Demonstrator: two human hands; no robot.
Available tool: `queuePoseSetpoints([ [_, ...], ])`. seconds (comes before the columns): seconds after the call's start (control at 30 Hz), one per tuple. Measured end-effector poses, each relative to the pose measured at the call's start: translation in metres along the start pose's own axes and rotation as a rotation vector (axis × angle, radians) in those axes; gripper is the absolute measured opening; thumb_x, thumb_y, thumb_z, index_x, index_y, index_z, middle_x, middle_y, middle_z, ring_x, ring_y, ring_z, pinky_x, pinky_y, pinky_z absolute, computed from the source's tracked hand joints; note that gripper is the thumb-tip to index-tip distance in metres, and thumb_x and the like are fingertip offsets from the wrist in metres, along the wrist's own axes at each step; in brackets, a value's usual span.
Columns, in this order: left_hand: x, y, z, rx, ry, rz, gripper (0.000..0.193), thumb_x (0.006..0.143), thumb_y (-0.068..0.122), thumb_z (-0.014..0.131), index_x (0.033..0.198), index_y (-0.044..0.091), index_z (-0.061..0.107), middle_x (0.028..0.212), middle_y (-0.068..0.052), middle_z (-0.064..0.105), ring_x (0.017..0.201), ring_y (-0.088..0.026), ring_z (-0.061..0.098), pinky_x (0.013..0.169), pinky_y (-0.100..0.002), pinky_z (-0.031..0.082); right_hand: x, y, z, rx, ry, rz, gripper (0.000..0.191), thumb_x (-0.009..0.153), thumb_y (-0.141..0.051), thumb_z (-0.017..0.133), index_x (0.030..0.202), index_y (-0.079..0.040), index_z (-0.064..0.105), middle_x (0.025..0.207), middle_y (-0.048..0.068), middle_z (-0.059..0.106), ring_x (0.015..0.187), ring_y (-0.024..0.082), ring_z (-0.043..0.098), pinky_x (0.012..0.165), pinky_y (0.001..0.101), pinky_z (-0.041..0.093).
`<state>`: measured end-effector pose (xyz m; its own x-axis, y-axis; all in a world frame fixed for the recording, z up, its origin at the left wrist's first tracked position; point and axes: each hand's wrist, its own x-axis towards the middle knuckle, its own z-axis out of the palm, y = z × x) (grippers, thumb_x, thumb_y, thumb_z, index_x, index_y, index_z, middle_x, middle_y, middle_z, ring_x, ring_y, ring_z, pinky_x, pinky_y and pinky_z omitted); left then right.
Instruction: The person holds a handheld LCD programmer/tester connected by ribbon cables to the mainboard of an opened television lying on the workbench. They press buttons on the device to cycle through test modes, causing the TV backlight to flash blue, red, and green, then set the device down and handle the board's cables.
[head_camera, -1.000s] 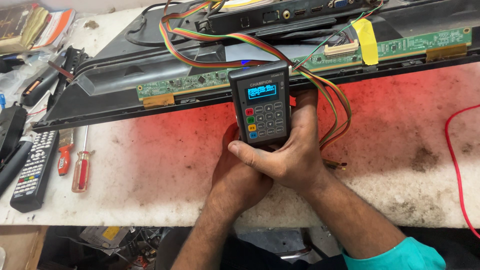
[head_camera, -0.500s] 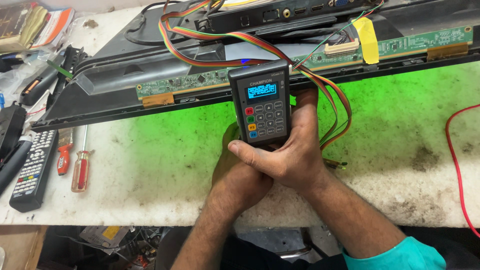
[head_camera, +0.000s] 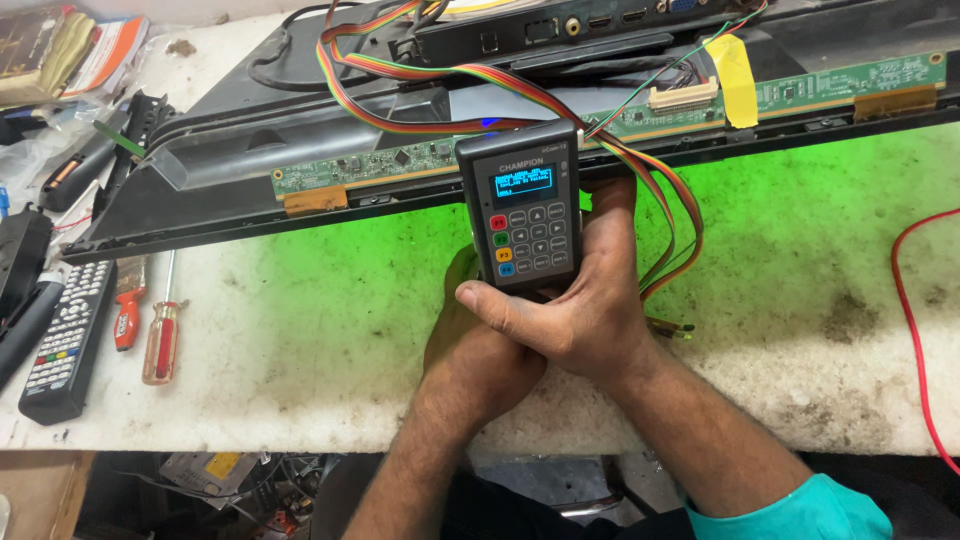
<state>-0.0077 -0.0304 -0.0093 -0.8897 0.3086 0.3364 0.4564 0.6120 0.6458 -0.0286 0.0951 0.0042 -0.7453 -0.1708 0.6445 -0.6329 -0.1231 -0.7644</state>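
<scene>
A dark grey handheld tester (head_camera: 525, 200) with a lit blue screen and a coloured keypad stands upright over the white bench. My right hand (head_camera: 585, 310) wraps around its lower body, thumb across the bottom edge. My left hand (head_camera: 470, 350) cups under it from the left and below. A rainbow ribbon cable (head_camera: 600, 130) runs from the tester's top up to a black board. Just behind the tester lies the flat panel (head_camera: 300, 150), face down, with its long green circuit strip (head_camera: 400, 165) exposed.
Two screwdrivers (head_camera: 160, 330) and a black remote (head_camera: 65, 340) lie at the left. A red wire (head_camera: 900, 300) curves along the right edge. Yellow tape (head_camera: 738, 80) holds a connector on the strip. Green light washes the white bench (head_camera: 300, 330). Clutter sits under the bench front.
The glow on the bench went from red to green. The screen text changed. Both hands and the tester stayed in place.
</scene>
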Motion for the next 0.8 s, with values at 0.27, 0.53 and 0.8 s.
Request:
queuePoseSetpoints([
  [0.27,0.0,0.001,-0.003,0.031,0.034,0.078,0.032,0.081,0.009,0.065,0.111,0.015,0.073,0.107,-0.007,0.076,0.104,-0.03,0.07,0.097,-0.05,0.047,-0.001,0.002,-0.002,-0.03,-0.024,0.004,0.083,0.082,-0.009,0.091,0.141,0.001,0.034,0.125,0.009,0.055,0.112,0.013,0.06,0.099,0.0275,0.057],
  [0.53,0.001,0.002,-0.005,0.065,0.056,0.142,0.032,0.083,0.01,0.065,0.113,0.016,0.072,0.112,-0.005,0.075,0.115,-0.03,0.066,0.11,-0.052,0.036,0.004,-0.006,0.0,-0.01,-0.016,0.032,0.08,0.08,-0.01,0.091,0.14,0.002,0.039,0.122,0.008,0.059,0.108,0.013,0.063,0.096,0.0276,0.058],
  [0.8,0.003,0.006,-0.007,0.042,-0.019,0.044,0.033,0.082,0.009,0.063,0.113,0.017,0.072,0.112,-0.005,0.076,0.114,-0.028,0.066,0.112,-0.051,0.035,0.006,-0.007,0.0,-0.004,-0.025,0.042,0.08,0.08,-0.01,0.09,0.14,0.002,0.038,0.119,0.008,0.061,0.106,0.013,0.065,0.094,0.0277,0.059],
])
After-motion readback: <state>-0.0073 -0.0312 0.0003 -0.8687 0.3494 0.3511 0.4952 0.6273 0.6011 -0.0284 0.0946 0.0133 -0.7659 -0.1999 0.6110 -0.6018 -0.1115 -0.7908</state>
